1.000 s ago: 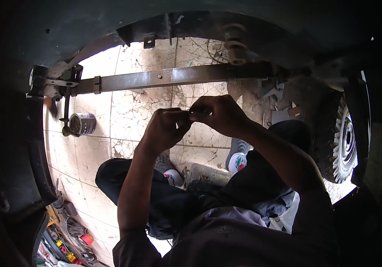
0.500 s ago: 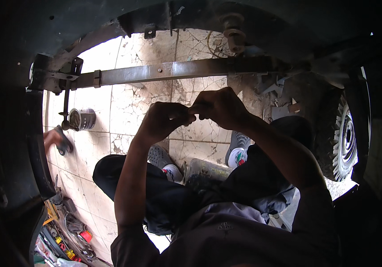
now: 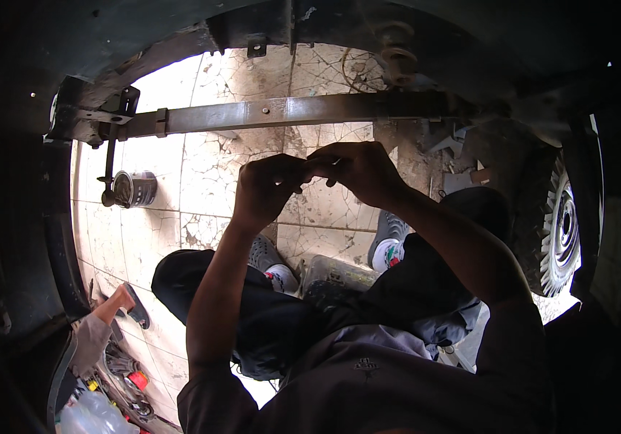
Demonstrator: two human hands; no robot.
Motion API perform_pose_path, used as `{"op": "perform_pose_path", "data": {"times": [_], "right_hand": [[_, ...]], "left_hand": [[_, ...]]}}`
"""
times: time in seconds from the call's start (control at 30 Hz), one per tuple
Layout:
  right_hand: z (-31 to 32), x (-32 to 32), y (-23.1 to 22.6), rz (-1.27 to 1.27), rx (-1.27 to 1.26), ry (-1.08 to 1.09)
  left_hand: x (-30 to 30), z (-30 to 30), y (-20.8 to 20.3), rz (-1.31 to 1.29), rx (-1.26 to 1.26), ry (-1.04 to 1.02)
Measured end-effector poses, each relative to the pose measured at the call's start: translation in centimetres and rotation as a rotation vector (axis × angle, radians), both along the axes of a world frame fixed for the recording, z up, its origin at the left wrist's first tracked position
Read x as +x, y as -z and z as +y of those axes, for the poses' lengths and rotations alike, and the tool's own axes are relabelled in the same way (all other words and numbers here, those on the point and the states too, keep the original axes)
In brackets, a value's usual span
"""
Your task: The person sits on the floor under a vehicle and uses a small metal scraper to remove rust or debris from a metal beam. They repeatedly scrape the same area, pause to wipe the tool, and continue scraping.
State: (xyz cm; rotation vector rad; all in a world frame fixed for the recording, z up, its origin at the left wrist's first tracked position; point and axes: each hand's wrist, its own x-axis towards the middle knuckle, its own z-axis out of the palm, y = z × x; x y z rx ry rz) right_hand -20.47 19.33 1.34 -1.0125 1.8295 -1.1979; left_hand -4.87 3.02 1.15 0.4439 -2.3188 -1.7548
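Observation:
My left hand (image 3: 268, 189) and my right hand (image 3: 357, 170) meet in front of me, raised over the tiled floor. Their fingertips are pinched together and touching. Whatever sits between them is too small and dark to make out. Just beyond the hands, a long flat steel leaf spring (image 3: 216, 116) with clips runs across under the dark vehicle body. Neither hand touches it.
At right stands a wheel with a knobbly tyre (image 3: 548, 249). An open can (image 3: 153, 189) is on the cracked floor tiles at left. A clear plastic bag (image 3: 93, 416) and tools lie lower left. Another person's sandalled foot (image 3: 135, 307) is close by.
My hands have risen slightly, fingertips still together. At left the other person's foot has come nearer, with more of the leg showing, and the plastic bag now shows more fully.

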Motion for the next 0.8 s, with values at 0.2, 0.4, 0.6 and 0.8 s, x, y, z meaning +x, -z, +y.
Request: {"op": "perform_pose_path", "data": {"times": [0.2,0.4,0.6,0.8], "right_hand": [[0.2,-0.1,0.7,-0.097,0.003,0.088],[0.5,5.2,1.5,0.012,-0.073,0.332],[-1.0,3.5,4.2,0.066,-0.174,0.314],[-3.1,2.3,4.5,-0.058,-0.065,0.32]], "left_hand": [[-1.3,2.1,0.4,0.076,-0.235,-0.206],[-1.8,3.0,1.3,0.206,-0.388,-0.33],[-2.2,3.7,3.1,0.212,-0.398,-0.321],[-3.0,3.3,3.3,0.158,-0.506,-0.234]]}}
